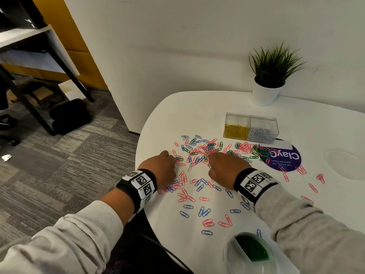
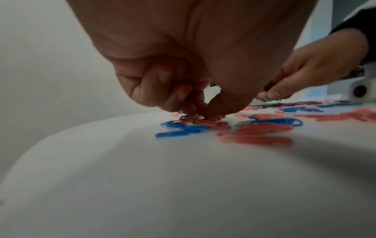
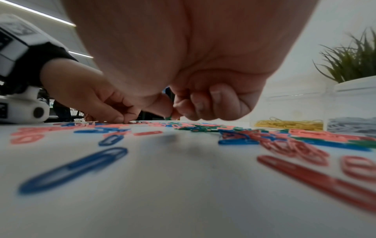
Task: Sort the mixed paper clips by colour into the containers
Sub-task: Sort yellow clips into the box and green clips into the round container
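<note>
Left hand [image 1: 162,168] fingertips pinched down on a green clip [image 1: 178,159] in the clips [image 1: 205,155] scattered mid-table [image 1: 197,107]. Right hand [image 1: 225,167] curled, pinching a green clip [image 3: 168,118] between thumb and fingers. Boxes [image 1: 250,128] with yellow and white clips at 1 o'clock of the pile; tub [image 1: 250,252] of green clips at 5 o'clock.

White rounded bench [image 1: 197,107], scattered pink, blue and green paper clips [image 1: 199,153], two clear boxes [image 1: 250,127], potted plant [image 1: 268,91], purple sticker [image 1: 284,158], round clear container [image 1: 250,254]
</note>
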Motion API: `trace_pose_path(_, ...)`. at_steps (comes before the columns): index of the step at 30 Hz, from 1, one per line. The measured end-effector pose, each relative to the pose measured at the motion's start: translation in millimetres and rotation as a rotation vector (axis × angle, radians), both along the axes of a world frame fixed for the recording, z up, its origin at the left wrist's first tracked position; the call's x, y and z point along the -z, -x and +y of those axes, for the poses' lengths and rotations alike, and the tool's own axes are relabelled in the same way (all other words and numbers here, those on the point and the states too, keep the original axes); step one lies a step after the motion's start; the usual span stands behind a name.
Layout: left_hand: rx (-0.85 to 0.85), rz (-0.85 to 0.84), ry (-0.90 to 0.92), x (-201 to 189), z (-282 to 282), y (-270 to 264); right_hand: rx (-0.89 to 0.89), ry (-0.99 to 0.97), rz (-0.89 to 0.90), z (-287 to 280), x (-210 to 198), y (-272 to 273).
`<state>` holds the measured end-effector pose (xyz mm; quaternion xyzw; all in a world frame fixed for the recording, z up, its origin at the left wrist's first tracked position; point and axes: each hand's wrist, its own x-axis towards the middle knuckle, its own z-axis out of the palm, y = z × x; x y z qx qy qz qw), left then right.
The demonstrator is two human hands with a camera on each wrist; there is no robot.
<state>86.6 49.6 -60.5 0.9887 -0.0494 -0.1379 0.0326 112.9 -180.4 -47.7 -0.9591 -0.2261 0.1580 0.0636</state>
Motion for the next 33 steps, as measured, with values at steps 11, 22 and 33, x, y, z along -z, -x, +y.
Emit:
trace_pose_path(11, 0.214, -0.048, 0.004, -1, -4, -7, 0.557, -0.817, 0.162, -47, -14, -18)
trace_pose_path(22, -0.278, -0.047, 0.545, -21, 17, -28, 0.123, -0.17, 0.027, -44, -3, -26)
trace_pose_path(33, -0.155, -0.049, 0.292, -20, 23, -28, 0.031, -0.001, 0.025, -33, 0, -18)
